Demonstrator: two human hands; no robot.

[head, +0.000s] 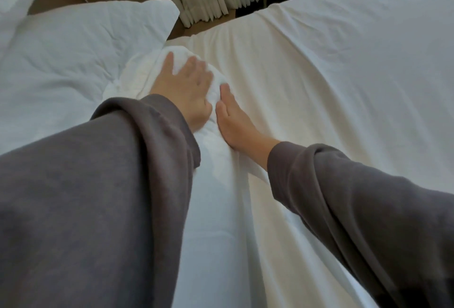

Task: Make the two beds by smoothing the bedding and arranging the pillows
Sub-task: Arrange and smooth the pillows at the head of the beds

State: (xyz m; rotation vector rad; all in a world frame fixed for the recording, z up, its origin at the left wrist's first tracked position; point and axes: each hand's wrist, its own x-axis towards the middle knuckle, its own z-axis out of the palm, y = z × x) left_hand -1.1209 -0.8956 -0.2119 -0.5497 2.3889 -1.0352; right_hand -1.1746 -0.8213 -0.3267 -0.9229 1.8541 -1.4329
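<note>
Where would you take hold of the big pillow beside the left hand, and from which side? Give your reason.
Probably the pillow at its far right corner, coming from the right over the sheet: that corner juts out free and puffed, while the left hand presses bunched bedding beside its near edge.

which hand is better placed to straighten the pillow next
Probably left. The left hand presses the bunched bedding right beside the pillow; the right hand lies flat farther off, across the fold.
</note>
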